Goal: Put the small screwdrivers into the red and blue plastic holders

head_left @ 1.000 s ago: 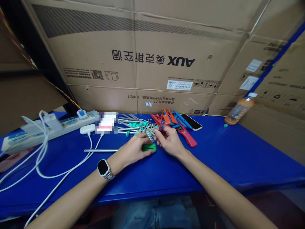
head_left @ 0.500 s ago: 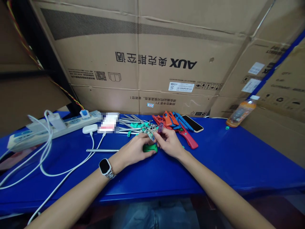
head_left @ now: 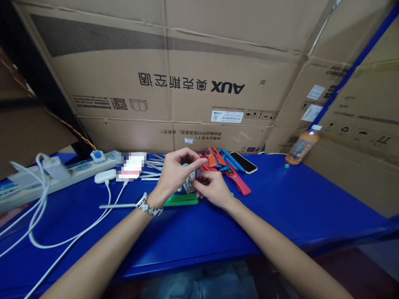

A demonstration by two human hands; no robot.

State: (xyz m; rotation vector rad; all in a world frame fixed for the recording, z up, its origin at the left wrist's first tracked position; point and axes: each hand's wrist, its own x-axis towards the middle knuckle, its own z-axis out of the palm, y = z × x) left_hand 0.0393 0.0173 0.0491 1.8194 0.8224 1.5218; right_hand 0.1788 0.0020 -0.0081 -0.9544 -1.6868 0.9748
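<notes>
Between my two hands is a small purple see-through piece point(head_left: 197, 172), which looks like a lighter's fuel tank. My right hand point(head_left: 213, 187) grips its lower part, fingers curled round it. From above, my left hand point(head_left: 177, 170) brings thumb and forefinger together at its top; whether they pinch the piece or something tiny on it I cannot make out. Below my left hand lies a long-nosed lighter's green handle point(head_left: 181, 200), its metal tube point(head_left: 116, 206) pointing left. Small clear and metallic parts point(head_left: 188, 185) lie just behind my fingers, partly covered.
Metal tubes point(head_left: 151, 175) lie behind my left hand. Red and orange handles point(head_left: 215, 158), blue handles point(head_left: 232, 160), a pinkish-red handle point(head_left: 239, 183) and a phone point(head_left: 245, 162) are behind my right. A power strip point(head_left: 84, 166), white cables point(head_left: 40, 207) and an orange drink bottle point(head_left: 302, 147) stand farther out.
My left hand has risen from the green handle and metallic parts to the top of the purple piece. My right hand still holds the piece, now lower. The view has shifted right.
</notes>
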